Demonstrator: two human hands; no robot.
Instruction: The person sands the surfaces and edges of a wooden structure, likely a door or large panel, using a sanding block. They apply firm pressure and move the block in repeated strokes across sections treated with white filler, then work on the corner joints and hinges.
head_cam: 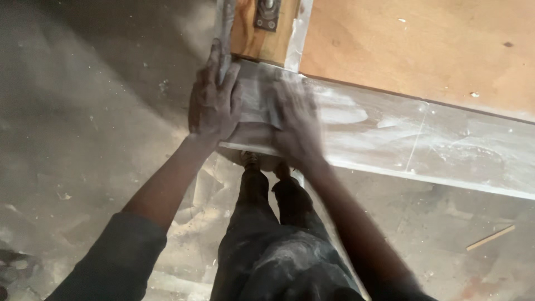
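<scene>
My left hand [213,103] grips the left end of a long board [423,139] coated in white filler and dust, fingers wrapped over its corner. My right hand [298,125] presses flat on the board's top near that same end and is blurred with motion. A grey sheet, likely sandpaper [256,100], lies under its fingers. The board runs from the hands off to the right.
A bare plywood panel [423,44] stands behind the board, with a metal hinge plate [267,14] on a wooden piece at top. The dusty concrete floor [83,139] spreads left. A thin wood stick [490,238] lies at lower right. My dusty trousers and shoes show below.
</scene>
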